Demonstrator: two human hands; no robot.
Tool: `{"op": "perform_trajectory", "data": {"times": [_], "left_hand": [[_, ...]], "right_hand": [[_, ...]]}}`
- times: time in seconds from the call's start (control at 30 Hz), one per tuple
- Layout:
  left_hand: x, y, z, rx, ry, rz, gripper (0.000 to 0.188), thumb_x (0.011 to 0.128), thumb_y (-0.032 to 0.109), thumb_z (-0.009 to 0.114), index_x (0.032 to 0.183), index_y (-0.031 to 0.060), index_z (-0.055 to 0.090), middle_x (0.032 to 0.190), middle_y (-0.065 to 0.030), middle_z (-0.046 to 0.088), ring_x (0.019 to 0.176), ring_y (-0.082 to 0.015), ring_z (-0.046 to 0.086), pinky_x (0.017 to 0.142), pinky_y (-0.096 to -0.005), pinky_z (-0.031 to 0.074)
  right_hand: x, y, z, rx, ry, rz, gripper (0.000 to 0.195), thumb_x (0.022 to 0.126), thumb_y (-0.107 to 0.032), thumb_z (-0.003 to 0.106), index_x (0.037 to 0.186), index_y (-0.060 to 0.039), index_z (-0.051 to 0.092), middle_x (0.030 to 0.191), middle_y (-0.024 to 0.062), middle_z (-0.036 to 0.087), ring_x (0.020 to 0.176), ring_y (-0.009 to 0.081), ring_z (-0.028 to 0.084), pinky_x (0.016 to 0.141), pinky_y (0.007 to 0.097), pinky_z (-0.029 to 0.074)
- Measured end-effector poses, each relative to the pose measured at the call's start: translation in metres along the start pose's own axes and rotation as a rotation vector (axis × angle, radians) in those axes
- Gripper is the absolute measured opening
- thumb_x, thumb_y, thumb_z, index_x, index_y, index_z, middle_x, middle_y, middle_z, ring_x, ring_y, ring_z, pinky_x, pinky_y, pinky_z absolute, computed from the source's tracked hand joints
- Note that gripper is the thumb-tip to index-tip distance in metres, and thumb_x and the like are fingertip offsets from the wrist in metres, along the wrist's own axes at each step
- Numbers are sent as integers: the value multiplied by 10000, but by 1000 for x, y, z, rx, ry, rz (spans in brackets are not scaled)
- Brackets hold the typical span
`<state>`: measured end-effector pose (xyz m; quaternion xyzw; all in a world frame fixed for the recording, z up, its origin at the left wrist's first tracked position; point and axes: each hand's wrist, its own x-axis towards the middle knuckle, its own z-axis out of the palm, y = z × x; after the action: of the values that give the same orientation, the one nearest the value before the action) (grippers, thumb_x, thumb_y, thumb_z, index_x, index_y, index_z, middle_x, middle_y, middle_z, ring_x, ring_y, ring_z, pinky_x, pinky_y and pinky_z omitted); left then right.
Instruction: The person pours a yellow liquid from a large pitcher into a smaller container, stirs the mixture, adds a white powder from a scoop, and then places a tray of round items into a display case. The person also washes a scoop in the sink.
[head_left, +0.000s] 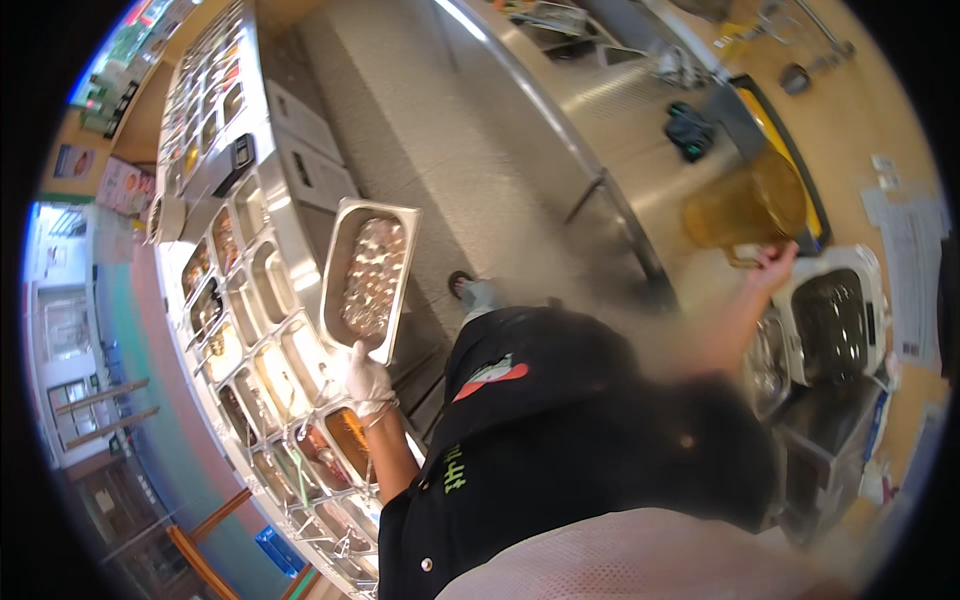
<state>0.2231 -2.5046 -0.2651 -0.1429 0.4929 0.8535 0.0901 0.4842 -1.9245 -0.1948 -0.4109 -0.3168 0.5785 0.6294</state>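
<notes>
My left hand (369, 381), in a white glove, grips the near end of a deep stainless steel food pan (407, 281). Wet, shiny pieces of food (373, 274) lie in the pan, which is held over the edge of the food counter and the floor. My right hand (772, 268) is bare and holds an amber plastic pitcher (742, 202) by its handle, above the steel worktop at the right. The pitcher lies tilted on its side in the view; whether it has anything in it I cannot tell.
At the left runs a counter with rows of steel pans (274, 277) of food, some with utensils, and a small black device (236, 161). A dark green cloth-like item (688, 131) lies on the steel worktop (615, 112). Near my right arm stands a white-rimmed basin (874, 300) with dark contents.
</notes>
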Motion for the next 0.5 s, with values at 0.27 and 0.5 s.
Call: {"op": "perform_trajectory", "data": {"times": [0.27,0.5], "left_hand": [[115,43,45,-103,-45,11,279,770,11,482,1046,-17,453,1016,-76,514,907,-159,502,835,-295,396],[163,48,21,-190,245,4,264,787,6,476,1047,-13,439,955,-67,504,839,-143,493,746,-273,412]], "right_hand": [[-52,-38,49,-1358,721,-1346,286,706,-238,578,719,47,605,633,193,584,588,303,570,506,389,445],[-180,205,343,-747,-964,145,121,806,-159,519,856,-52,547,704,-6,505,616,67,459,553,187,377]]}}
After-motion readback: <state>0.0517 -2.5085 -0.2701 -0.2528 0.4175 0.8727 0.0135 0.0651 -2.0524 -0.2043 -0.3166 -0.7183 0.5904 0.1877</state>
